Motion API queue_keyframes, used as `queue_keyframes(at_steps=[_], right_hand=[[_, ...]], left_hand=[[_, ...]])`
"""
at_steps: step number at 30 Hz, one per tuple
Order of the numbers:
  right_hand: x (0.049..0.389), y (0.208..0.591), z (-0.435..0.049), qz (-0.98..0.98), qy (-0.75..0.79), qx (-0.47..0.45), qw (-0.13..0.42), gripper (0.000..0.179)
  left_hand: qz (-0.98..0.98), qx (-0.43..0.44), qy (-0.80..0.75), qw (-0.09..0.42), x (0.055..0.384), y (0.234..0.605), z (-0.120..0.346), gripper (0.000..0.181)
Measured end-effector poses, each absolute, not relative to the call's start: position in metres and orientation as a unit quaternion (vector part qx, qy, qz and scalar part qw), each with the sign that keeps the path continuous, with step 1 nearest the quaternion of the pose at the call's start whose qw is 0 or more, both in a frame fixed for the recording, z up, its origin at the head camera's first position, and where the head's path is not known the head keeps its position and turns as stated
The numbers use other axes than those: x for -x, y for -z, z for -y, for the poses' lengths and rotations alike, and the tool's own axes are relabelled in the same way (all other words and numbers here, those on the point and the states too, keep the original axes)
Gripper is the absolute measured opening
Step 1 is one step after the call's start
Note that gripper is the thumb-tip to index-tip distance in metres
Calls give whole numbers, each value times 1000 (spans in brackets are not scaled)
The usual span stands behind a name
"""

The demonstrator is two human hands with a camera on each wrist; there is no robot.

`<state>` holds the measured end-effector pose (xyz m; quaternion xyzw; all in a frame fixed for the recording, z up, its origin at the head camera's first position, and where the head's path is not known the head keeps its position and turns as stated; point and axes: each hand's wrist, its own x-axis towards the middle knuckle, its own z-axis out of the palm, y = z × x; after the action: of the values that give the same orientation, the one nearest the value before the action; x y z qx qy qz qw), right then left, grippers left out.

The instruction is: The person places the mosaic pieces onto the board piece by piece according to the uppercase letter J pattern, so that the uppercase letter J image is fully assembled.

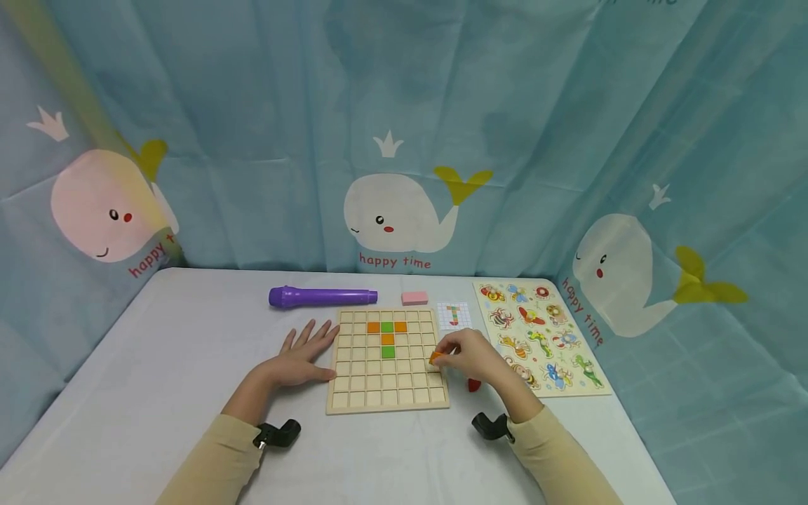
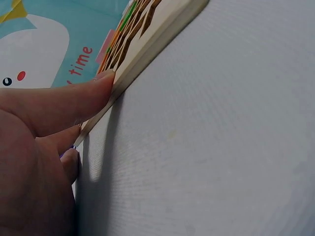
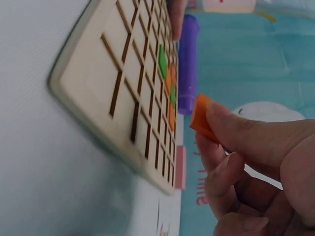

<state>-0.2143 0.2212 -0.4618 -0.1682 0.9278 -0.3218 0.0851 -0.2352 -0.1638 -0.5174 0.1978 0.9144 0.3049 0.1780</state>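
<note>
A wooden grid board [image 1: 416, 400] lies on the table with orange and green square tiles [image 1: 388, 339] set in its cells: a short row across, then a column running down from its middle. My left hand [image 1: 298, 361] lies flat with fingers spread, thumb and fingertips against the board's left edge. In the right wrist view, an orange tile [image 3: 201, 118] is pinched between thumb and fingertips of my right hand [image 1: 468, 354], held over the board's right side. Just beyond that edge is a small pattern card [image 1: 454, 316] with a coloured J-like figure on a grid.
Behind the board lie a purple microphone-shaped stick [image 1: 325, 297] and a pink block [image 1: 414, 298]. A puzzle board with insect pictures [image 1: 539, 337] sits at the right. Something small and red [image 1: 474, 385] shows partly under my right hand. A whale-print curtain [image 1: 265, 175] hangs around the table.
</note>
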Motion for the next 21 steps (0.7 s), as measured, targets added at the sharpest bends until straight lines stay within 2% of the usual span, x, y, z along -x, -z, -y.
queue_keyframes(at_steps=[6, 12, 21], right_hand=[[223, 458, -201, -919, 351, 163, 82, 16], [232, 457, -181, -908, 369, 179, 83, 13], [240, 476, -158, -906, 366, 182, 105, 13]], left_hand=[[-911, -201, -311, 180, 236, 515, 162, 95], [-913, -201, -307, 182, 236, 515, 162, 95], [-914, -199, -306, 176, 236, 517, 164, 95]])
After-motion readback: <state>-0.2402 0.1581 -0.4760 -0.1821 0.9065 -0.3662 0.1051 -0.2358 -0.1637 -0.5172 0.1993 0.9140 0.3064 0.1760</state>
